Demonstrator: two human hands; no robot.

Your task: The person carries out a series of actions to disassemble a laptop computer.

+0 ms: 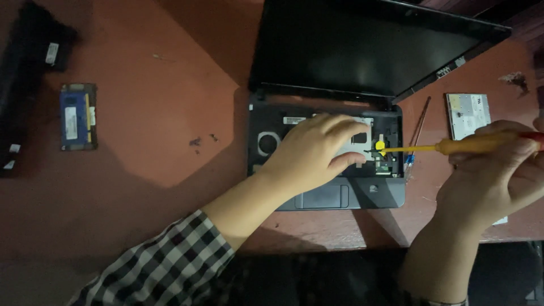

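Fingers (340,127) of left hand (314,153) spread, pressing flat on laptop (326,195) inner plate mid-desk, steadying it, gripping nothing. Right hand (498,173) fingers closed round yellow screwdriver (453,147), tip at yellow part right of plate. Memory module (77,116) set aside far left on desk (158,113).

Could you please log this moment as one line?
left hand: resting on open laptop | right hand: holding yellow screwdriver, tip inside laptop

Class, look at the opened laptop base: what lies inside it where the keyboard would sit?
Inside the laptop base show a silver metal plate, a round opening and a yellow piece at the screwdriver tip. The left hand covers the middle.
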